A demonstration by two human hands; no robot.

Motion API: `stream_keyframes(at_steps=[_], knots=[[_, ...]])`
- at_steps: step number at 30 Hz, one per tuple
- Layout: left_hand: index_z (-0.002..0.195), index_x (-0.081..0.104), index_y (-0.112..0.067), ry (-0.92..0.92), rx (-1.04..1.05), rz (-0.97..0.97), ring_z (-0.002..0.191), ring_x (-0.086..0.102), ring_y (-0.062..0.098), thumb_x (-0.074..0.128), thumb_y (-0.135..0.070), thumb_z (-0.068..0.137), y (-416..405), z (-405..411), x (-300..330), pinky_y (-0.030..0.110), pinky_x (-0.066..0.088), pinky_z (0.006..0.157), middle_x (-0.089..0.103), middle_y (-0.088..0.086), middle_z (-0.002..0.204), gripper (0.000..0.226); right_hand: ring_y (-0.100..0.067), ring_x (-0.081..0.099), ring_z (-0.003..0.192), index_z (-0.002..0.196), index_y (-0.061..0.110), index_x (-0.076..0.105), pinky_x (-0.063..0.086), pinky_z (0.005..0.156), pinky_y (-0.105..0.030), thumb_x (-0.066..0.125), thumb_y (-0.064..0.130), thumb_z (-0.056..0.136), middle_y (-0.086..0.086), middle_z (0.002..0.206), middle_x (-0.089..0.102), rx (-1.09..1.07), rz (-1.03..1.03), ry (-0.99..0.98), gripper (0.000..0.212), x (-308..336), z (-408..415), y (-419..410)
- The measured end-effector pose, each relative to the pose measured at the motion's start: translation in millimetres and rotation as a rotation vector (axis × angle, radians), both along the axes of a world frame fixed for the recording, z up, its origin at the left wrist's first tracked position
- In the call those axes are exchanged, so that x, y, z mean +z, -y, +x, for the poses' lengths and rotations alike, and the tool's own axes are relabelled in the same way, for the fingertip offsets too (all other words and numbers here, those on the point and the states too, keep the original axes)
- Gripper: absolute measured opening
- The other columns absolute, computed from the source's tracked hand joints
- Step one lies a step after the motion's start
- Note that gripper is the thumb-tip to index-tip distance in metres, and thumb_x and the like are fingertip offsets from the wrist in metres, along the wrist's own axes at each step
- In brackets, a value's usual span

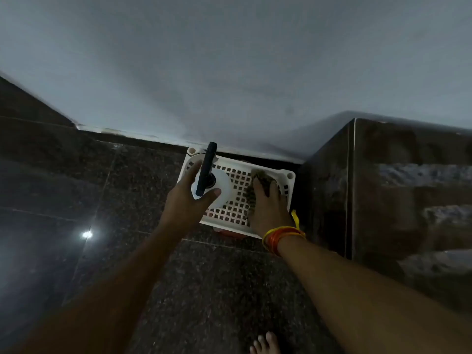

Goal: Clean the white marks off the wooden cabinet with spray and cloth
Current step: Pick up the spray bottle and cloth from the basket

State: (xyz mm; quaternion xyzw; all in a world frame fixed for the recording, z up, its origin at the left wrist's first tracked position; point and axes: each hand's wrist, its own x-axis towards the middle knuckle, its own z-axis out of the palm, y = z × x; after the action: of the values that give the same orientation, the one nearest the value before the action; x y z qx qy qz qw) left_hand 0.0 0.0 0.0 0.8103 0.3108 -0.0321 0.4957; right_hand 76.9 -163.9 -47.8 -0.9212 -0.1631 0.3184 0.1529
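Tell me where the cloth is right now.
In the head view, the cloth lies on the right part of the white perforated basket, under the right hand, beside the dark cabinet.

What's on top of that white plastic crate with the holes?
A white spray bottle with the left hand around it, and a dark cloth under the right hand. Whatever is beneath the crate is hidden.

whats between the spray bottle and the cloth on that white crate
Only a bare strip of the white crate's perforated top lies between the spray bottle and the cloth, as the head view shows.
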Motion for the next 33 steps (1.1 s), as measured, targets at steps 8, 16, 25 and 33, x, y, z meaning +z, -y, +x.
stream_keyframes(at_steps=[8,16,25,33], knots=[[0.132,0.052,-0.024,0.08,0.037,-0.021,0.096,0.057,-0.003,0.068,-0.028,0.086,8,14,-9,0.02,0.045,0.079,0.059,-0.019,0.099,0.049,-0.046,0.023,0.135,0.144,0.027,0.03,0.029,0.112,-0.05,0.054,0.014,0.092,-0.014,0.149,0.02,-0.013,-0.083,0.005,0.06,-12,6,0],[0.124,0.054,-0.02,0.128,0.09,0.059,0.082,0.055,-0.021,0.068,-0.023,0.087,14,13,8,0.0,0.041,0.065,0.059,-0.019,0.091,0.04,-0.036,0.035,0.129,0.14,0.028,0.039,0.037,0.108,-0.047,0.057,0.01,0.088,-0.008,0.142,0.034,-0.089,0.103,0.046,0.058,11,2,8],[0.121,0.049,-0.026,0.187,0.149,0.043,0.083,0.055,0.0,0.064,-0.025,0.09,50,17,75,0.017,0.04,0.066,0.056,-0.014,0.089,0.034,-0.037,0.047,0.113,0.129,0.024,0.052,0.044,0.099,-0.043,0.064,0.016,0.081,-0.014,0.125,0.046,-0.14,0.287,0.165,0.05,99,17,33],[0.096,0.05,-0.032,0.17,0.124,0.08,0.075,0.06,0.004,0.066,-0.035,0.088,117,14,124,0.032,0.045,0.064,0.061,0.001,0.085,0.017,-0.038,0.053,0.105,0.13,0.019,0.052,0.045,0.09,-0.037,0.061,0.019,0.082,-0.017,0.115,0.053,-0.213,0.342,0.326,0.049,163,45,103]])
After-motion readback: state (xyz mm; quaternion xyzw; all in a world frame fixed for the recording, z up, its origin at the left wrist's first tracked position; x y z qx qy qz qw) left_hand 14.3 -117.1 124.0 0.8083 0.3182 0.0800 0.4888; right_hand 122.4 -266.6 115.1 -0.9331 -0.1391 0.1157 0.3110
